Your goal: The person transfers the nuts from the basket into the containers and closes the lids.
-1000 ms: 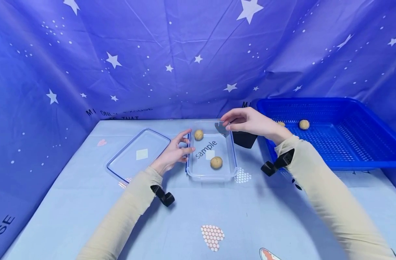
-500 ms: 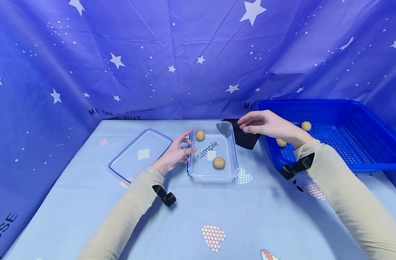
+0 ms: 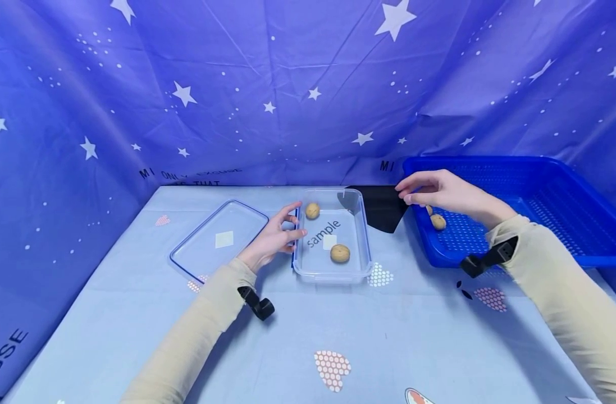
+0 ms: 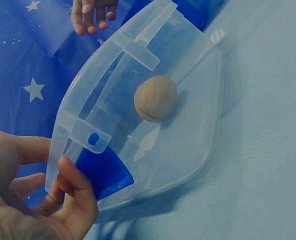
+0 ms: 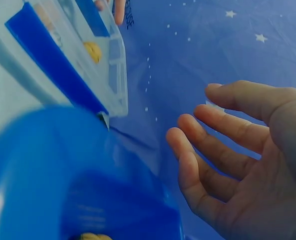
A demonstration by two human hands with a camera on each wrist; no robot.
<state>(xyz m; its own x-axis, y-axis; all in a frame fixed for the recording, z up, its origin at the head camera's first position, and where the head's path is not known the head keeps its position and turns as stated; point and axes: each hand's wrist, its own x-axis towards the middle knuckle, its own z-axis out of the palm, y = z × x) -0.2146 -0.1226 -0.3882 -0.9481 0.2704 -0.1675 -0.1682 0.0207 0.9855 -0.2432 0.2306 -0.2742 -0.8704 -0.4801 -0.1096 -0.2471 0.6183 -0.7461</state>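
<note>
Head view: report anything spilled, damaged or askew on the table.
Nothing looks spilled or damaged; the visible walnuts sit inside the clear container and blue basket. Only the lid, left of the container, lies at an angle to it, so it looks askew.

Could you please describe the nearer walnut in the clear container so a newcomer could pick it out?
On the light blue table, the clear container stands between a lid and a blue basket. The walnut lies inside, near its front edge. Unlike the other walnut, in the far left corner, it sits by the white square.
</note>
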